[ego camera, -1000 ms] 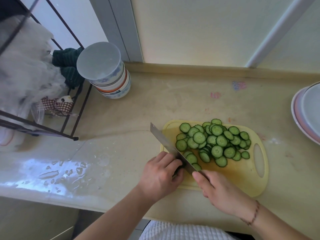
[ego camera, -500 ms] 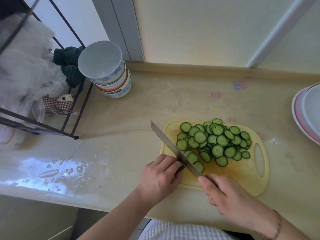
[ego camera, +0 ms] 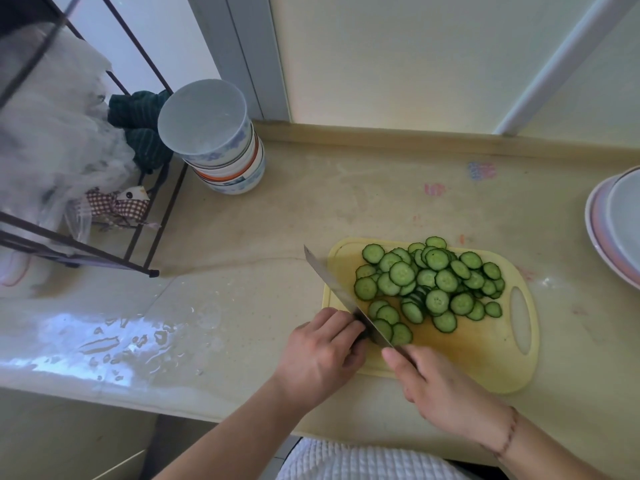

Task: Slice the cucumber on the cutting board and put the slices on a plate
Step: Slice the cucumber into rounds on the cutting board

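**Slicing the last of the cucumber at the counter**

Beige countertop (ego camera: 346,209) is filling most of what we are seeing, running back to a pale wall and shining wet along its near left edge. At far left a dark wire rack (ego camera: 104,258) is standing on it, holding crumpled clear plastic, a dark green cloth (ego camera: 138,133) and a small checked item. Just beside the rack's right side a stack of bowls (ego camera: 218,140) is sitting, the top one patterned in blue. At the right edge we are catching part of a pink-rimmed plate (ego camera: 599,237) with a white dish resting in it, well apart from the slices.

Nearer to us the yellow cutting board (ego camera: 485,351) is lying with its handle hole to the right. A heap of cucumber slices (ego camera: 429,278) is covering its far half, overlapping one another, with a few lying singly near the knife.

We are working with both hands at the board's near left corner. Our right hand (ego camera: 446,393) is wrapping around the handle of the knife (ego camera: 332,282), whose blade is slanting up and left past the board's edge. Our left hand (ego camera: 322,355) is curling its fingers, knuckles touching the flat of the blade, on the remaining cucumber end (ego camera: 362,336), which is showing only as a dark sliver under the fingertips
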The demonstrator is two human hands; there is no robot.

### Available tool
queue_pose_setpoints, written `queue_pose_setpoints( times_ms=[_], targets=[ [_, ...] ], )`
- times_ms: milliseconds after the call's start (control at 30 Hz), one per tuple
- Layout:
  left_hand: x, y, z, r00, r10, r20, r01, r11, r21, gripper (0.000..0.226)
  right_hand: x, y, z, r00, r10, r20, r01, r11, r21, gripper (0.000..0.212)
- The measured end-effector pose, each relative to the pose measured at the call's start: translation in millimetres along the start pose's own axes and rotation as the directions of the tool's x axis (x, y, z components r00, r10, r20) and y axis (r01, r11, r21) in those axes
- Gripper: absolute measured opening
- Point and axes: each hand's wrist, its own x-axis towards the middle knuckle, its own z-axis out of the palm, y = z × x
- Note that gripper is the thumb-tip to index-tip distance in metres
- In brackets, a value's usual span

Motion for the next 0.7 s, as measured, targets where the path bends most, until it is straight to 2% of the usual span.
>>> queue_pose_setpoints(
  times_ms=[200,267,433,700],
  targets=[
    [2,3,-4,1.0,-0.019,-0.004,0.019,0.999,-0.03,0.012,2,6,3,0.997,-0.001,-0.079,0.001,1.0,0.007,0.056],
    [2,3,-5,1.0,-0.013,-0.002,0.013,0.999,-0.031,0.013,0,4,0,0.995,0.02,-0.095,-0.014,0.998,0.058,0.052],
    [1,1,-5,0.999,-0.019,-0.029,0.018,0.999,-0.041,0.01,-11,-6,-8,0.999,0.029,-0.021,-0.024,0.981,0.195,0.05],
    [2,1,-3,0.999,-0.01,-0.034,0.009,0.999,-0.033,0.01,-22,-9,-9,0.998,-0.055,-0.03,0.058,0.992,0.115,0.052]
  ],
)
